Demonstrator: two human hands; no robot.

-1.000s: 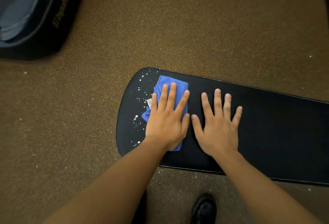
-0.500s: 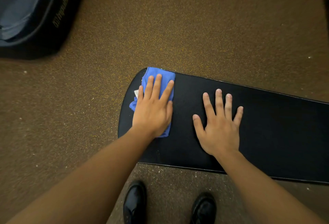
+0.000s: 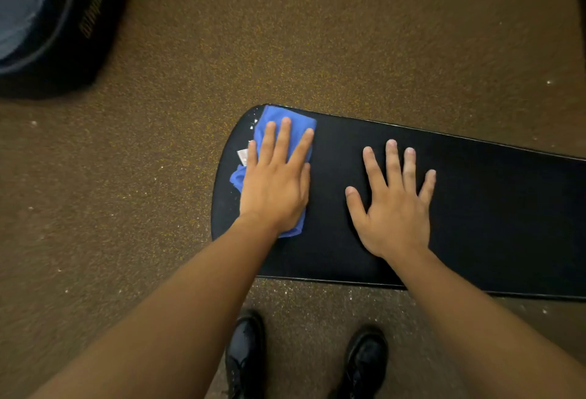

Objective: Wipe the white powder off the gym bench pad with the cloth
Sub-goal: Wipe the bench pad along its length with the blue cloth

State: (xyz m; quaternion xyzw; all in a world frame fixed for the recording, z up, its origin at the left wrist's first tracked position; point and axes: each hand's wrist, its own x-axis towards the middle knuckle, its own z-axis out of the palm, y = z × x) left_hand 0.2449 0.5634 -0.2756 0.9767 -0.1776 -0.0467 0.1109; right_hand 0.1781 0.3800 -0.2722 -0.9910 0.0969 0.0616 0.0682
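Observation:
The black gym bench pad (image 3: 491, 208) lies across the brown floor, its rounded end to the left. A folded blue cloth (image 3: 269, 113) rests on that end, with a small white tag (image 3: 242, 156) poking out at its left edge. My left hand (image 3: 276, 189) presses flat on the cloth, fingers together. My right hand (image 3: 396, 208) lies flat on the bare pad to the right, fingers spread, holding nothing. A few white powder specks (image 3: 254, 121) show on the pad just left of the cloth's far corner.
A dark padded case (image 3: 63, 18) with gold lettering sits on the floor at the top left. My two black shoes (image 3: 245, 357) (image 3: 364, 360) stand just below the pad's near edge. Scattered white specks dot the brown speckled floor (image 3: 126, 208).
My left hand slid the cloth left toward the pad's rounded end, over the powder scatter that showed there a second ago. The right hand stayed in place.

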